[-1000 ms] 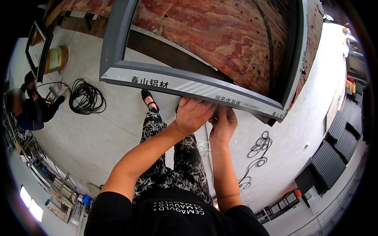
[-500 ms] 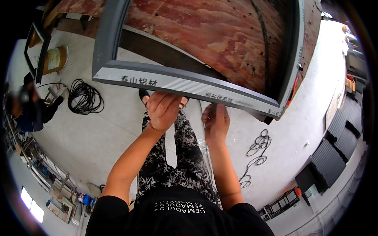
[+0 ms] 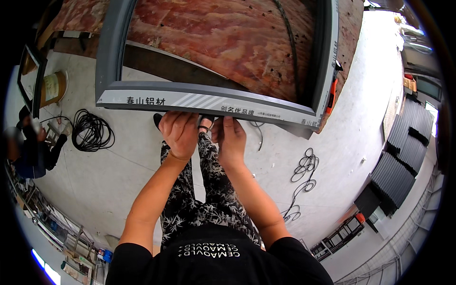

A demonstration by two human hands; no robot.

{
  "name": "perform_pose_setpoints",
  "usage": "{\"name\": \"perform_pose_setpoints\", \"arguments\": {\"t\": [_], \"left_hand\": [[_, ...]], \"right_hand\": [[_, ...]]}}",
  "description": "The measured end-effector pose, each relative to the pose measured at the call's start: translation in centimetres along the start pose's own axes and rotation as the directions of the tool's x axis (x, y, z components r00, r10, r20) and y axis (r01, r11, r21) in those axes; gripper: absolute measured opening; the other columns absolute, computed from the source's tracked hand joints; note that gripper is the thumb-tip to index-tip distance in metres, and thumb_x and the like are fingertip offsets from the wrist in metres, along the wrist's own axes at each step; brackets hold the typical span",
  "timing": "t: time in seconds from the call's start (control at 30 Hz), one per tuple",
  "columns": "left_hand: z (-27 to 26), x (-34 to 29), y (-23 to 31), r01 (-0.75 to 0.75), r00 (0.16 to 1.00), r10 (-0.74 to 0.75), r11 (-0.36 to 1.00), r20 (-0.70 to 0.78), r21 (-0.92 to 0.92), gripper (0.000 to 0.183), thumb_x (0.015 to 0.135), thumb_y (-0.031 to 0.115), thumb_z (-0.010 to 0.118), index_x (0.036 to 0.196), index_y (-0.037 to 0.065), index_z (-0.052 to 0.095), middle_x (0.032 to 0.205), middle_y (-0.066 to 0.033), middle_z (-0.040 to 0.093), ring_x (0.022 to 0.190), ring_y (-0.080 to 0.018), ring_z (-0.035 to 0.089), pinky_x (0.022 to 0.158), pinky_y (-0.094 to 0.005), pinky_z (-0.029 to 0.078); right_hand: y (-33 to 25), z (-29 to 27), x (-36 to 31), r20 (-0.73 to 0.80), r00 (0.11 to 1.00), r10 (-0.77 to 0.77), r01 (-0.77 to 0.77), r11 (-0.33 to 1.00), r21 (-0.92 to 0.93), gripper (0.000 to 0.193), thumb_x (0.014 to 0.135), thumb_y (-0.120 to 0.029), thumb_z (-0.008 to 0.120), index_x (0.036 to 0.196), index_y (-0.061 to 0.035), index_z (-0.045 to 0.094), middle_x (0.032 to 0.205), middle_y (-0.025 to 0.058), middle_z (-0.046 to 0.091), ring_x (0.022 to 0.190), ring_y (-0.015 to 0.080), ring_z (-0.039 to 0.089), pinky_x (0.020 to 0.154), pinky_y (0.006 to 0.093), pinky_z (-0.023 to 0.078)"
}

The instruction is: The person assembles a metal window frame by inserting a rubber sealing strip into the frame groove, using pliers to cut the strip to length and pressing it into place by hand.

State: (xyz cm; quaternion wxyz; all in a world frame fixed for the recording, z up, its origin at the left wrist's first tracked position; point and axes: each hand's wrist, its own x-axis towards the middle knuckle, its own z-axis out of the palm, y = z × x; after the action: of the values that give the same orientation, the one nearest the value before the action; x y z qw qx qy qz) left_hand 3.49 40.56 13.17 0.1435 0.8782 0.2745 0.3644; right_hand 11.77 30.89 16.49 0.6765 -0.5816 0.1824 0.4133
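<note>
A grey metal window or door frame, its near side covered with printed film, rests with that side overhanging toward me. My left hand is closed at the near edge, its fingers bent against the frame's lower face. Close beside it, my right hand has its thumb up against the same edge and its other fingers curled. Fingertips of both hands are partly hidden at the frame's underside. Whatever the right fingers pinch, if anything, does not show. A thin dark strip hangs below the frame, right of that hand.
Under the frame lies a worn reddish board. An orange-and-black tool is at its right side. Black cable coils lie on the floor at left and right. Another person is at far left; dark ribbed panels stand at right.
My right hand has moved left along the frame's near edge, up beside my left hand. The whole view has shifted, so the frame now appears farther left.
</note>
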Motion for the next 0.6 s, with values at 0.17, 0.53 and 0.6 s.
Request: {"name": "perform_pose_setpoints", "arguments": {"t": [0.17, 0.53, 0.6], "left_hand": [[0.2, 0.0, -0.7, -0.022, 0.999, 0.021, 1.000, -0.026, -0.007, 0.028, 0.061, 0.006, 0.069, 0.088, 0.009, 0.071, 0.097, 0.0005, 0.062, 0.092, -0.0206, 0.059, 0.082, -0.0366, 0.046], [0.3, 0.3, -0.3, -0.020, 1.000, 0.020, 0.998, 0.001, -0.061, 0.026, 0.060, 0.006, 0.069, 0.086, 0.009, 0.072, 0.098, 0.0004, 0.064, 0.095, -0.0209, 0.059, 0.085, -0.0355, 0.046], [0.3, 0.1, -0.3, -0.021, 1.000, 0.023, 0.997, 0.019, -0.078, 0.024, 0.061, 0.007, 0.070, 0.085, 0.009, 0.073, 0.099, 0.0003, 0.065, 0.096, -0.0208, 0.060, 0.087, -0.0358, 0.045]], "right_hand": [[-1.6, -4.4, 0.2, -0.071, 0.996, -0.062, 0.059, 0.998, -0.037, 0.031, 0.097, -0.035, 0.060, 0.101, -0.0045, 0.060, 0.079, 0.0055, 0.063, 0.062, 0.0116, 0.056, 0.053, 0.0242, 0.043], [-3.5, -6.1, 0.8, -0.139, 0.983, -0.116, 0.116, 0.993, -0.004, 0.022, 0.098, -0.028, 0.061, 0.092, -0.0074, 0.057, 0.073, 0.0035, 0.061, 0.056, 0.0110, 0.051, 0.050, 0.0244, 0.041], [-3.4, -6.2, 0.9, -0.129, 0.985, -0.113, 0.114, 0.993, 0.008, 0.021, 0.098, -0.028, 0.061, 0.093, -0.0076, 0.057, 0.073, 0.0032, 0.061, 0.056, 0.0108, 0.051, 0.051, 0.0245, 0.041]]}}
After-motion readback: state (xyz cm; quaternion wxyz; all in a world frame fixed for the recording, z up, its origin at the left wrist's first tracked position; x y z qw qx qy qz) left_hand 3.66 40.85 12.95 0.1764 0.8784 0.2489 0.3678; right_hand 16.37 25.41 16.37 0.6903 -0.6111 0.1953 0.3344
